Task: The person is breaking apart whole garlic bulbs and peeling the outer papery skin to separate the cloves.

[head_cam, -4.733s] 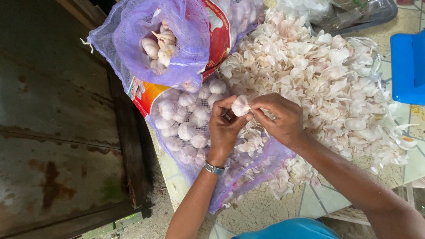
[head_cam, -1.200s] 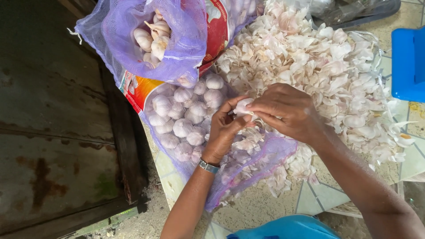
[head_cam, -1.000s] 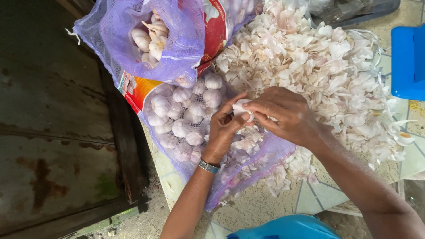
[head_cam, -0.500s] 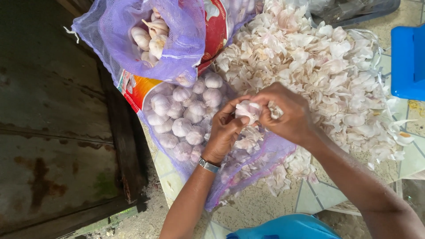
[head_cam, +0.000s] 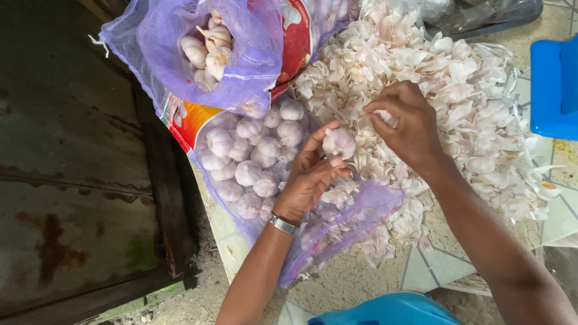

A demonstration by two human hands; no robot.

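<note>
The left hand [head_cam: 308,180] grips a round white garlic bulb [head_cam: 339,143] while the right hand [head_cam: 404,125], fingers pinched, hovers at its two o'clock over the heaped papery skins [head_cam: 445,78], with purple mesh sacks [head_cam: 241,72] of unpeeled bulbs remaining at ten o'clock.

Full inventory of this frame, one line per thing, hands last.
garlic bulb: one, white, in left fingers
peeled garlic bulbs: many, white, on flat purple mesh
mesh sack: one, purple, top left, holding unpeeled garlic
garlic skins: large pile, pale, centre right
blue plastic object: one, right edge
tiled surface: pale, beneath everything
wristwatch: one, silver, left wrist
left hand: holds the bulb
right hand: over skins, apart from bulb
</note>
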